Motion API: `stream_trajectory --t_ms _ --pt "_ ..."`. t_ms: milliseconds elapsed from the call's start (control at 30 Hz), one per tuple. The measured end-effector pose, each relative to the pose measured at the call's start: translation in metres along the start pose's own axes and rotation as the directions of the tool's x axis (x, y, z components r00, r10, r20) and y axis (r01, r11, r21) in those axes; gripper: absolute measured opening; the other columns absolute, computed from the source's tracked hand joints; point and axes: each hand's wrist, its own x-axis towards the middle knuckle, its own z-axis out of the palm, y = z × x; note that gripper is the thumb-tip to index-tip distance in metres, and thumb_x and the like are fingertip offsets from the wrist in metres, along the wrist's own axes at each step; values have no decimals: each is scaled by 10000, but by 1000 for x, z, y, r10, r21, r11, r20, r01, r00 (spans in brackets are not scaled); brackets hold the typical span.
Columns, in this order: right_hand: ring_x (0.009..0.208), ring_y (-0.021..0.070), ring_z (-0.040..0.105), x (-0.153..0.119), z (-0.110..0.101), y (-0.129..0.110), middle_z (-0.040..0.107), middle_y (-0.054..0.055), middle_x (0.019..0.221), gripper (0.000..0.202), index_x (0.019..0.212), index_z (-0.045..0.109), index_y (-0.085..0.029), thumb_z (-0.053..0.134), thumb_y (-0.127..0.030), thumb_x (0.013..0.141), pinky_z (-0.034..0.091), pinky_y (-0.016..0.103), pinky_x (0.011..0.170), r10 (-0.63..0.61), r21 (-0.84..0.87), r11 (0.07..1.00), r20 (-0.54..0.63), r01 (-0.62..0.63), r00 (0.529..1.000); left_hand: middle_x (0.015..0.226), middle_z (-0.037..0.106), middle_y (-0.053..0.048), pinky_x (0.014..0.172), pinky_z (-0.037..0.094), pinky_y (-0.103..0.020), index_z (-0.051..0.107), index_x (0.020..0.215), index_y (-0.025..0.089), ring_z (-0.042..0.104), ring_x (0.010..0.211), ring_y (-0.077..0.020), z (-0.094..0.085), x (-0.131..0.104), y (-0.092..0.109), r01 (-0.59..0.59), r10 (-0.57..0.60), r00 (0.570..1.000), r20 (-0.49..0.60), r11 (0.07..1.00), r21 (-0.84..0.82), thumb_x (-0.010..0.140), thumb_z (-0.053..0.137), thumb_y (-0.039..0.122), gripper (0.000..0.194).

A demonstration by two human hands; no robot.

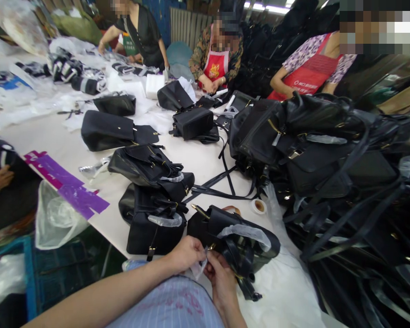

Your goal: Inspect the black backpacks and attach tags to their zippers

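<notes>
At the near edge of the white table, my left hand pinches a small piece of clear plastic. Close on its right, my right hand has its fingers closed at the same plastic, beside a small gold metal part. Both hands are against the near side of a black leather bag, which lies tilted with a plastic-wrapped handle on top. Another black bag with a wrapped handle stands left of my hands, and a further one lies behind it.
A large pile of black bags fills the right side. A tape roll lies behind the nearest bag. Purple tape marks the table's left edge. Several people stand around the table; a blue crate is lower left.
</notes>
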Motion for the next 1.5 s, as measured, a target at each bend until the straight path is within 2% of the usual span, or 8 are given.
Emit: stream_trajectory --t_ms 333,500,567,667,767,933,1067,1500 --pt "491 107 383 1 1 6 430 -76 484 349 706 653 -182 771 -500 622 333 225 480 -139 -144 980 -12 136 990 517 527 48 535 311 -227 561 555 161 450 538 -108 4 -1 1 33 -34 999 -4 996 -81 551 671 187 113" --pt "644 163 537 2 -3 8 634 -10 653 339 745 692 -180 725 -501 644 437 256 618 -210 -239 951 -32 196 977 501 505 38 494 364 -237 560 627 177 461 475 -126 2 -1 -1 186 -166 980 111 961 -203 641 619 285 124" --pt "724 189 589 3 -4 11 688 12 730 347 766 705 -178 725 -501 644 461 270 684 -191 -228 957 -33 179 981 603 602 -22 520 442 -275 582 678 162 560 533 -168 -2 3 -8 349 -267 924 274 881 -318 662 585 306 145" --pt "806 218 631 5 -6 15 723 36 808 377 803 716 -178 721 -521 647 480 289 738 -176 -209 963 -28 167 984 748 678 -91 596 502 -285 626 752 114 640 638 -187 -7 13 -24 588 -316 782 537 658 -470 648 624 259 178" --pt "871 234 643 7 -8 15 739 54 885 410 835 727 -192 715 -552 640 480 295 781 -199 -254 950 -36 184 979 738 687 -76 608 506 -271 654 820 88 646 634 -174 -8 22 -39 648 -311 733 604 588 -484 631 693 181 214" --pt "949 253 626 7 -11 15 739 62 915 419 803 728 -218 659 -611 676 444 295 861 -314 -451 853 -46 261 948 743 693 -50 621 509 -302 670 848 113 645 630 -182 1 24 -45 614 -330 773 542 604 -507 617 821 348 362" --pt "1027 265 596 7 -12 20 732 55 954 402 814 714 -242 713 -608 648 430 299 893 -404 -460 826 -80 326 911 757 702 -50 659 511 -334 682 873 107 650 657 -196 4 18 -40 573 -308 803 510 633 -521 583 857 328 405" --pt "994 274 612 9 -17 15 743 81 956 446 832 738 -233 656 -644 679 399 336 952 -361 -514 795 27 322 932 739 693 -25 695 494 -290 677 809 116 648 659 -160 1 20 -42 579 -179 776 604 582 -571 550 868 213 337"
